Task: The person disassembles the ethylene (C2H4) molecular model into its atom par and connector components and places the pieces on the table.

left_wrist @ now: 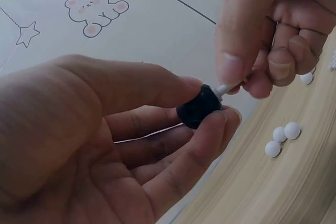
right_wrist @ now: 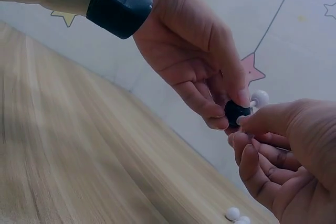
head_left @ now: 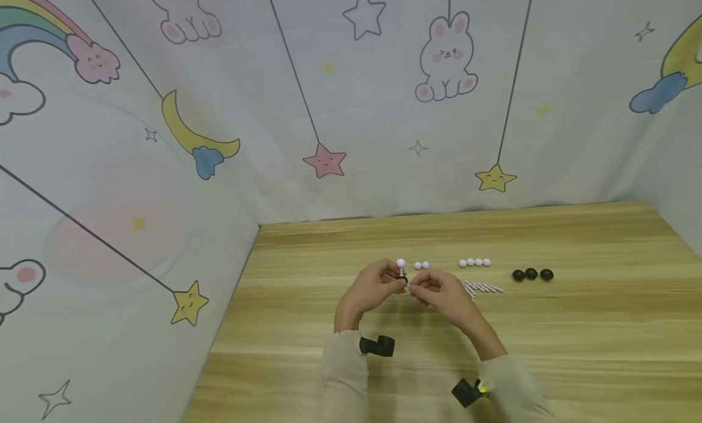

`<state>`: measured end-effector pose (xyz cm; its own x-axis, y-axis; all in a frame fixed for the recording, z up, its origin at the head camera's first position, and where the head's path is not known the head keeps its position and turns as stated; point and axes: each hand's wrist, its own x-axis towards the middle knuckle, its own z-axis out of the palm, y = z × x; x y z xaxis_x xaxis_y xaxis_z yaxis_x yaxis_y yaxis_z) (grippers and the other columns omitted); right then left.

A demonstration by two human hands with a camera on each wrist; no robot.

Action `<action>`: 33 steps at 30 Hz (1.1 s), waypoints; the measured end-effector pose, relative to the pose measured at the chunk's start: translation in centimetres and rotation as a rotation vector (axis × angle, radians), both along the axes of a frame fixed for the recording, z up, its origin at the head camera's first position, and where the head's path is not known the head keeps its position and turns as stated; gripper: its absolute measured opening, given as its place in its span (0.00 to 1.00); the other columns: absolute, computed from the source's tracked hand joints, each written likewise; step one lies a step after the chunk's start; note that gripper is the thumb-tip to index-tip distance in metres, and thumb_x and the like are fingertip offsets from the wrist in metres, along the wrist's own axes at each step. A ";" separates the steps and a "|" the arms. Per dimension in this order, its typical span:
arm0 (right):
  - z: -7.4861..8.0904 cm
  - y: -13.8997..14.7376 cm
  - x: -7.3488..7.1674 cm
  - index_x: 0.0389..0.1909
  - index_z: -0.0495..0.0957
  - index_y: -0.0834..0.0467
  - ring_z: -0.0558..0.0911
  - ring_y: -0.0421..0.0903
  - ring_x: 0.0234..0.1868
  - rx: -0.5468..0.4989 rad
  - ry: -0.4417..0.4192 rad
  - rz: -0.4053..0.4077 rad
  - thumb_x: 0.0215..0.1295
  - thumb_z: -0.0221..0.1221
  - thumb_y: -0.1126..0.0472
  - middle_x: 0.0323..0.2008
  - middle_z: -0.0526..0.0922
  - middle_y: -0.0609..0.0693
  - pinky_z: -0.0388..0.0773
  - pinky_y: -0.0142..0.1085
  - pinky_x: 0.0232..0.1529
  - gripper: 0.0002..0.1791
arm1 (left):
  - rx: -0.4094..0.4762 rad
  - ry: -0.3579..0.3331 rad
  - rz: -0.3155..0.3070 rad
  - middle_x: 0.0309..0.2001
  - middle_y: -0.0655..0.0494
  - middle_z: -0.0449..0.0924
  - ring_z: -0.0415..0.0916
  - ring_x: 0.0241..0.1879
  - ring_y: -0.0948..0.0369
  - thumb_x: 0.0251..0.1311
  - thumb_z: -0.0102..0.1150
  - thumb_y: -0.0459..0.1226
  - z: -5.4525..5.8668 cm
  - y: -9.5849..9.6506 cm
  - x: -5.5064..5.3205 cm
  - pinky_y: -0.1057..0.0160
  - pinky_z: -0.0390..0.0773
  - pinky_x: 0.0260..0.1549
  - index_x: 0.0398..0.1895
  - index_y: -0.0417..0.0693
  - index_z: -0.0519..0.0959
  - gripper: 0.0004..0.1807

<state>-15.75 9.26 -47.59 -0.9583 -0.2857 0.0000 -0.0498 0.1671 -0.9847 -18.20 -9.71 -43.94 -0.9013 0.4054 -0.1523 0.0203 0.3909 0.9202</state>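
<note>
Thumb and fingers of my left hand (head_left: 374,289) pinch a black ball (left_wrist: 200,107) above the table. A short white stick joins that black ball to a white ball (right_wrist: 260,97), which sticks up above my fingers in the head view. My right hand (head_left: 446,295) pinches another thin white stick (left_wrist: 224,88) between thumb and fingers. This stick's end meets the side of the black ball; how deep it sits cannot be seen. In the right wrist view my right thumb hides most of the stick.
On the wooden table (head_left: 603,325) beyond my hands lie a pair of white balls (head_left: 426,265) and a row of several white balls (head_left: 479,262). A pile of white sticks (head_left: 485,287) is right of my right hand. Three black balls (head_left: 531,273) lie farther right.
</note>
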 end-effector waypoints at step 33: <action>0.0 0.5 0.3 0.40 0.75 0.68 0.79 0.44 0.32 -0.063 -0.121 0.013 0.66 0.59 0.60 0.35 0.81 0.59 0.81 0.42 0.39 0.12 | -0.019 0.014 -0.042 0.45 0.50 0.80 0.81 0.40 0.58 0.66 0.54 0.33 0.2 0.5 -0.1 0.46 0.77 0.48 0.47 0.42 0.76 0.08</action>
